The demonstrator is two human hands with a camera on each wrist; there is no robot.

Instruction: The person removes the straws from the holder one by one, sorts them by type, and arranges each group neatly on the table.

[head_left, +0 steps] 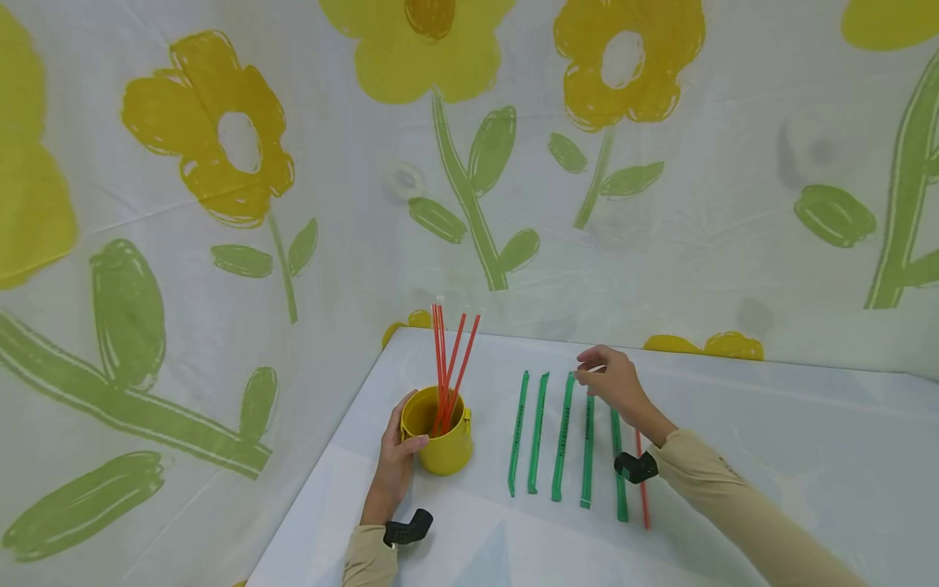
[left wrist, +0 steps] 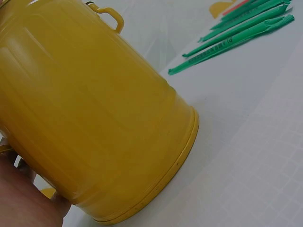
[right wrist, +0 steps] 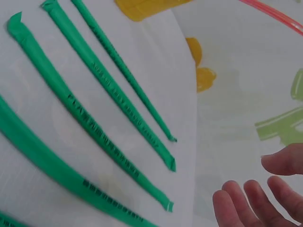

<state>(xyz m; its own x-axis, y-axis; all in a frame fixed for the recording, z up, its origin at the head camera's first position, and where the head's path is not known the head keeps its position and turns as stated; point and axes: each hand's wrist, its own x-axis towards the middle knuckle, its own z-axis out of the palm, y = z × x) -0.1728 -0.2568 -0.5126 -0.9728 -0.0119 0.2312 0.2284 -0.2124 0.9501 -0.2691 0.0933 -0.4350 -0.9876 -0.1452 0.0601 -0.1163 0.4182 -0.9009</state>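
A yellow metal pail [head_left: 449, 453] stands upright on the table, and several red straws [head_left: 460, 359] lean inside it. My left hand [head_left: 396, 465] grips the pail's left side, with the thumb at its front; most of the fingers are hidden behind it. Several straws in green wrappers [head_left: 563, 440] lie side by side to the right of the pail. Over the far ends of these straws is my right hand [head_left: 614, 381]. Its thumb and fingers [right wrist: 255, 194] stand apart, bent a little, with nothing between them in the right wrist view.
One bare red straw [head_left: 645, 497] lies at the right end of the row, partly under the right forearm. A pale cloth covers the table [head_left: 829, 456]. Behind and to the left hangs a curtain [head_left: 352, 204] with yellow flowers.
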